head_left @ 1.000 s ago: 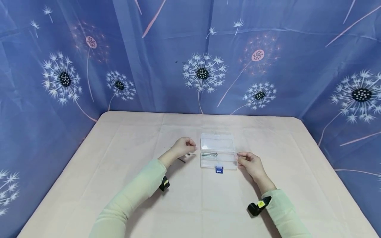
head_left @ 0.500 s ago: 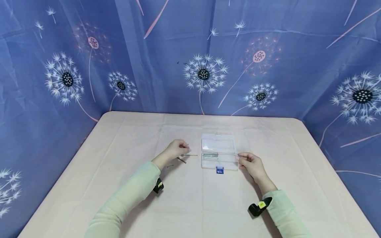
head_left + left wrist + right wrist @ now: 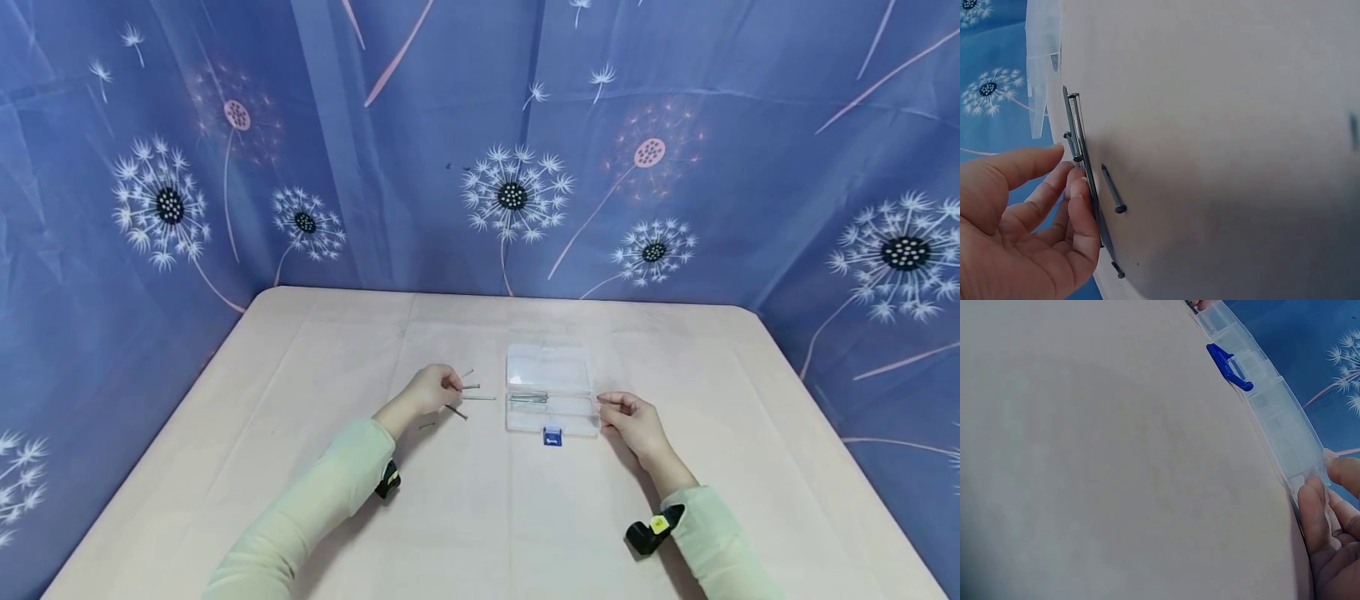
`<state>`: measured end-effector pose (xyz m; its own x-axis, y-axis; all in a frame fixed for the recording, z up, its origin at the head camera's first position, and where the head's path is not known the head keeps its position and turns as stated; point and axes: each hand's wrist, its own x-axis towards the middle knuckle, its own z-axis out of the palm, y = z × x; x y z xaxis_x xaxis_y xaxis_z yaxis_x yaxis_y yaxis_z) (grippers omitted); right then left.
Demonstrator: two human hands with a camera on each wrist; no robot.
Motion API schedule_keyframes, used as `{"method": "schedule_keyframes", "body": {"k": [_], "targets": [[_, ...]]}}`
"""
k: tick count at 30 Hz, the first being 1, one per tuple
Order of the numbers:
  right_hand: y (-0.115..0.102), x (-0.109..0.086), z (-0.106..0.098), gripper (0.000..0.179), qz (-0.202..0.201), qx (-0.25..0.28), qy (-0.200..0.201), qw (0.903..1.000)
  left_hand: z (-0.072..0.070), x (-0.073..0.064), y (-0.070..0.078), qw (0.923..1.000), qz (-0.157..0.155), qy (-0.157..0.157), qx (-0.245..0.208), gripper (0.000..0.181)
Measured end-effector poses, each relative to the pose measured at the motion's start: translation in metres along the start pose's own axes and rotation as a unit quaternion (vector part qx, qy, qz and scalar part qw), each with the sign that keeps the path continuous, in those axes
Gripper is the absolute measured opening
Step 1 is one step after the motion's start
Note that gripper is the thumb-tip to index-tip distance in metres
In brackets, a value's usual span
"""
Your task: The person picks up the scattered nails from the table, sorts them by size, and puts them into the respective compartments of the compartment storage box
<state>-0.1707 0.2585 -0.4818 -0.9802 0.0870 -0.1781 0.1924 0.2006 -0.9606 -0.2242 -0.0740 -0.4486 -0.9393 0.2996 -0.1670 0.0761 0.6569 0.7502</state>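
My left hand [image 3: 429, 390] is low over the table among several loose nails. Its fingers are bent and the thumb stands apart from them in the left wrist view, with the fingertips close to a nail [image 3: 1072, 145]; no nail shows between them. A longer nail [image 3: 478, 398] and a dark nail [image 3: 456, 412] lie by the fingers. My right hand [image 3: 632, 421] pinches the right end of a clear plastic box [image 3: 573, 423]. The box lies with its lid [image 3: 549, 369] laid back and a blue latch [image 3: 552, 437] at the front. Several nails [image 3: 529, 398] rest in its left back compartment.
A small nail [image 3: 427, 426] lies in front of the left hand, another small nail [image 3: 468, 372] behind it. The pale tablecloth [image 3: 480, 533] reaches back to a blue dandelion curtain [image 3: 405, 208]. Black wrist cameras sit at both cuffs.
My left hand has drawn back leftward from beside the box to the loose nails, uncovering more of them. The right hand stays at the box's right end. The view has tilted slightly.
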Motion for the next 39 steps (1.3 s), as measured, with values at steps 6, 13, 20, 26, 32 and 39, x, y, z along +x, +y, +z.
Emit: {"method": "schedule_keyframes", "body": {"k": [6, 13, 20, 26, 32, 39], "targets": [[0.0011, -0.0003, 0.0015, 0.038, -0.002, 0.003, 0.003, 1.0, 0.0014, -0.0025, 0.0011, 1.0, -0.005, 0.0, 0.002, 0.008], [0.0002, 0.0006, 0.0018, 0.036, 0.003, -0.003, 0.007, 1.0, 0.0043, -0.002, 0.0026, 0.998, 0.019, 0.025, 0.054, 0.008], [-0.0003, 0.0007, 0.0009, 0.036, 0.002, 0.003, 0.007, 1.0, 0.0064, -0.0028, 0.0029, 0.9951, 0.024, 0.04, 0.087, 0.012], [0.0001, 0.0008, 0.0003, 0.036, 0.002, -0.001, 0.006, 1.0, 0.0059, -0.0036, 0.0043, 0.9931, 0.021, 0.039, 0.109, 0.011], [-0.0004, 0.0005, 0.0003, 0.036, 0.001, -0.005, 0.009, 0.9999, 0.0062, -0.0032, 0.0044, 0.9873, 0.029, 0.033, 0.153, 0.012], [0.0001, 0.0009, -0.0001, 0.037, 0.003, 0.001, 0.005, 1.0, 0.0083, -0.0058, 0.0054, 0.9808, 0.047, 0.048, 0.183, 0.014]]}}
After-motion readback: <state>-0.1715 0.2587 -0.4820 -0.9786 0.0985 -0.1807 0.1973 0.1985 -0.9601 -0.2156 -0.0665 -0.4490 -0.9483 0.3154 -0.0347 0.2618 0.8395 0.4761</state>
